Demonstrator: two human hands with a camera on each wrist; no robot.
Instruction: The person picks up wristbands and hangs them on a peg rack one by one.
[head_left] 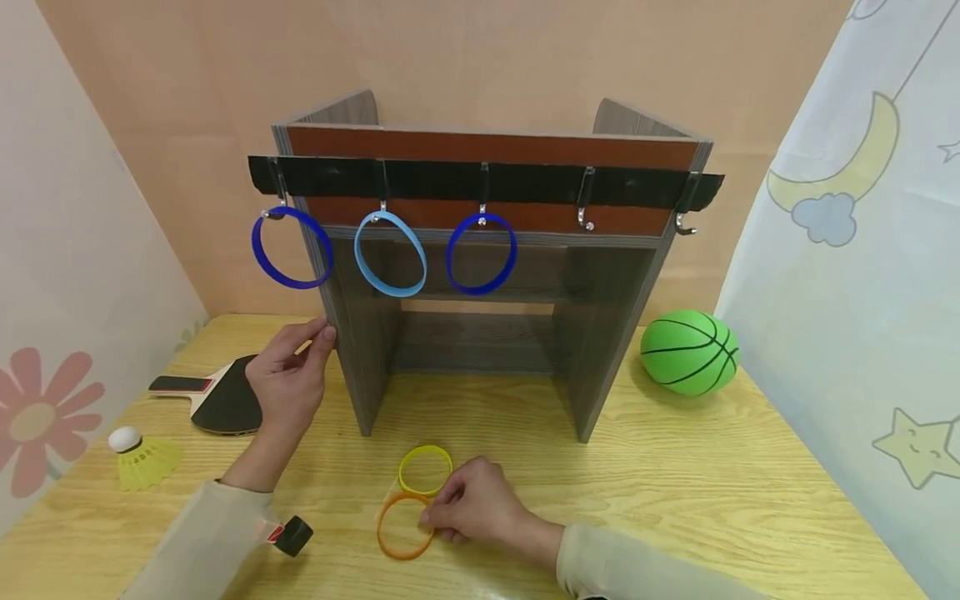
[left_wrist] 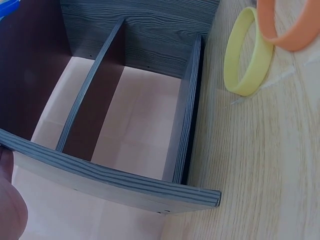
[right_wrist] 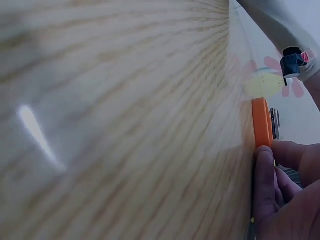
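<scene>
My left hand (head_left: pixel 288 375) grips the edge of the left side panel of a grey wooden shelf (head_left: pixel 347 358), with thumb and forefinger at the edge. With thumb and forefinger, my right hand (head_left: pixel 480 504) pinches the right side of an orange silicone wristband (head_left: pixel 405 556) lying on the table; the right wrist view shows this orange band (right_wrist: pixel 262 122) edge-on. Just behind lies a yellow wristband (head_left: pixel 425 448). On the shelf's front hooks hang a dark blue wristband (head_left: pixel 292 283), a light blue wristband (head_left: pixel 391 292) and another dark blue wristband (head_left: pixel 482 291).
A black strip (head_left: pixel 435 179) carries the hooks; the two rightmost, including the end hook (head_left: pixel 686 225), hold no band. A green ball (head_left: pixel 690 352) sits right of the shelf. Left are a table tennis bat (head_left: pixel 228 404) and a yellow shuttlecock (head_left: pixel 146 462). Patterned cloth walls flank the wooden table (head_left: pixel 712 500).
</scene>
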